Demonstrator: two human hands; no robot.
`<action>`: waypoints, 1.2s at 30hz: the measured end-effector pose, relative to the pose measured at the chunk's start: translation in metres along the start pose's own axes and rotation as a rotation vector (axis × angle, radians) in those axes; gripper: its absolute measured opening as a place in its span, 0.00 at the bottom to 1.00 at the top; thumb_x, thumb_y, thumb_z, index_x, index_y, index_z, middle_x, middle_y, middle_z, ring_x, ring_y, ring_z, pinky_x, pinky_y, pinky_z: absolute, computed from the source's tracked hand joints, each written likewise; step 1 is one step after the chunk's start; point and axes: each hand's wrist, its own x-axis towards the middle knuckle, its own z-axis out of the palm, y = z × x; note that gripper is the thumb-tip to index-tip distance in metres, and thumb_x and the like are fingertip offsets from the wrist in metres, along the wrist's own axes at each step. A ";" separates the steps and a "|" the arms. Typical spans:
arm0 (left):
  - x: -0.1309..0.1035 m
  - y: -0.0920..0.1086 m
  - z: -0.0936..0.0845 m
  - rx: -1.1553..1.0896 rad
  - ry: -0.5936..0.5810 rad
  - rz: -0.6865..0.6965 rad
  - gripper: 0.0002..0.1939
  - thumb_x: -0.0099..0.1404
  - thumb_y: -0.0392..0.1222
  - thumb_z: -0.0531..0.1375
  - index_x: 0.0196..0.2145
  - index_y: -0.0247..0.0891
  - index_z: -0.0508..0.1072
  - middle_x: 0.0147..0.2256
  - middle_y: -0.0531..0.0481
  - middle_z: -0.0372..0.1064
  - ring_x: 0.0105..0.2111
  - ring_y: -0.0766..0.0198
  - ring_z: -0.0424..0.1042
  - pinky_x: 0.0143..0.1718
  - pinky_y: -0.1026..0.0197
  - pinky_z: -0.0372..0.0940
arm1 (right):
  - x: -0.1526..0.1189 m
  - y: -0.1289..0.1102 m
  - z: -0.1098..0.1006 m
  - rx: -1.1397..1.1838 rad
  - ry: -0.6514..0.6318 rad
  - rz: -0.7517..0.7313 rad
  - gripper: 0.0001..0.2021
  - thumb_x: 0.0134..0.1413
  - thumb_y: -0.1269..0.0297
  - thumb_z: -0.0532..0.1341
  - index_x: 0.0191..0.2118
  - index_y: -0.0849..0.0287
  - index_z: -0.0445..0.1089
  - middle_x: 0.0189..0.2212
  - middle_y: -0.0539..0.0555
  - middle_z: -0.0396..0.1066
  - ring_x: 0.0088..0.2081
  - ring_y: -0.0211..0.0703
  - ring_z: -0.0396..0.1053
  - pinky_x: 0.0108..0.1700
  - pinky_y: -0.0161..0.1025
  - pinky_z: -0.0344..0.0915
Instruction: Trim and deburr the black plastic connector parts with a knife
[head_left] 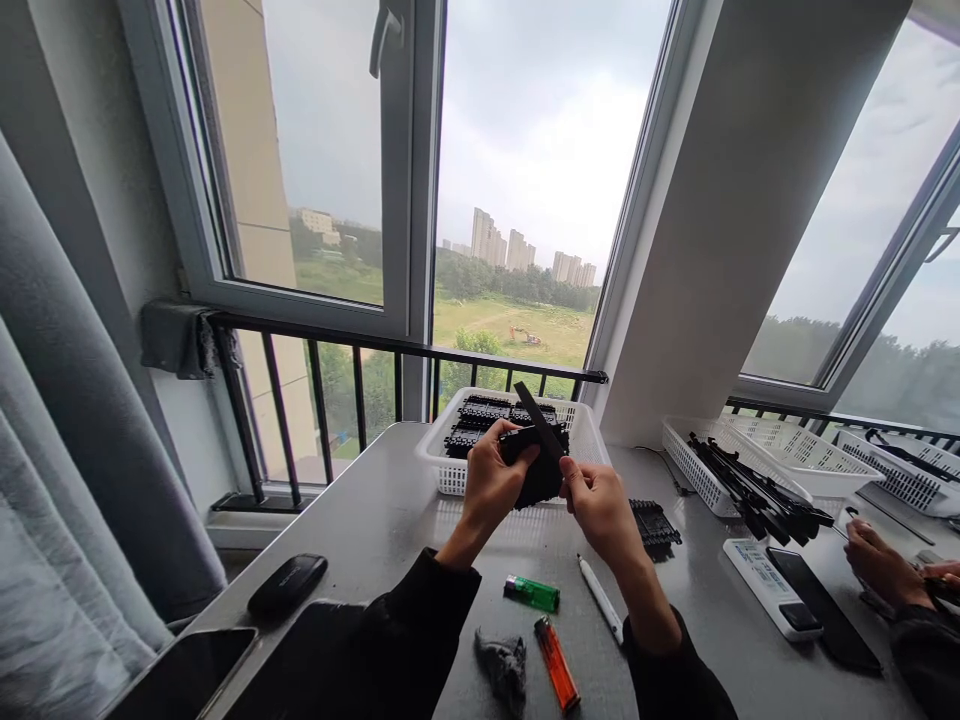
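Observation:
My left hand (496, 478) is closed round a black plastic part (541, 483), holding it up in front of a white basket. With closed fingers my right hand (600, 500) grips the lower end of a flat black strip (538, 418), which slants up to the left across the part. More black ridged parts (484, 410) lie in the white basket (592, 436) behind my hands. Another black ridged part (655, 524) rests on the table, right of my right wrist.
A green lighter (532, 593), an orange lighter (557, 664), a white pen (600, 598) and grey putty-like material (502, 668) lie near my forearms. A black case (288, 587) sits left. At right, a basket (679, 460) holds black strips, beside another person's hands (881, 562).

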 end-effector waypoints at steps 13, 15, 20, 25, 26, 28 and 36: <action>0.003 -0.005 -0.001 0.048 0.051 -0.056 0.12 0.49 0.42 0.66 0.32 0.39 0.70 0.26 0.51 0.74 0.27 0.58 0.74 0.29 0.61 0.66 | -0.008 -0.008 0.003 -0.418 0.361 0.010 0.24 0.66 0.51 0.48 0.26 0.57 0.69 0.20 0.58 0.70 0.21 0.43 0.61 0.26 0.39 0.44; 0.004 -0.004 -0.002 0.049 0.057 -0.057 0.11 0.49 0.42 0.66 0.31 0.39 0.71 0.26 0.51 0.74 0.28 0.58 0.74 0.30 0.61 0.66 | -0.008 -0.008 0.001 -0.336 0.376 0.017 0.24 0.66 0.49 0.47 0.24 0.57 0.67 0.19 0.57 0.68 0.21 0.42 0.60 0.26 0.38 0.45; 0.003 -0.003 -0.001 0.005 0.026 -0.033 0.10 0.49 0.40 0.64 0.30 0.38 0.70 0.27 0.52 0.74 0.28 0.60 0.73 0.29 0.62 0.65 | -0.008 -0.009 0.009 0.113 -0.001 0.049 0.28 0.63 0.43 0.47 0.19 0.58 0.61 0.15 0.50 0.63 0.18 0.36 0.57 0.23 0.35 0.50; 0.003 -0.004 0.000 -0.063 0.003 0.000 0.11 0.46 0.36 0.63 0.31 0.38 0.70 0.26 0.54 0.73 0.27 0.61 0.73 0.29 0.63 0.65 | -0.008 -0.006 0.020 0.245 -0.198 0.072 0.29 0.60 0.42 0.49 0.17 0.59 0.63 0.11 0.48 0.58 0.14 0.33 0.53 0.20 0.34 0.49; 0.003 -0.005 0.000 -0.066 0.003 0.005 0.12 0.46 0.36 0.63 0.32 0.38 0.71 0.26 0.53 0.73 0.28 0.60 0.73 0.30 0.63 0.66 | -0.007 -0.006 0.019 0.244 -0.192 0.071 0.29 0.60 0.42 0.49 0.17 0.59 0.63 0.11 0.48 0.59 0.14 0.33 0.53 0.20 0.34 0.49; 0.003 -0.004 0.000 -0.050 0.008 0.015 0.12 0.46 0.36 0.63 0.32 0.38 0.71 0.27 0.53 0.74 0.28 0.61 0.73 0.30 0.63 0.66 | -0.006 -0.005 0.017 0.219 -0.158 0.058 0.29 0.60 0.42 0.50 0.17 0.59 0.63 0.12 0.49 0.60 0.15 0.34 0.54 0.21 0.34 0.49; 0.005 -0.001 -0.006 -0.004 0.080 -0.022 0.11 0.47 0.41 0.66 0.31 0.39 0.72 0.26 0.52 0.74 0.27 0.59 0.73 0.29 0.63 0.65 | -0.005 -0.005 0.007 -0.085 0.153 -0.041 0.26 0.61 0.46 0.50 0.18 0.57 0.62 0.16 0.51 0.62 0.21 0.38 0.54 0.25 0.37 0.45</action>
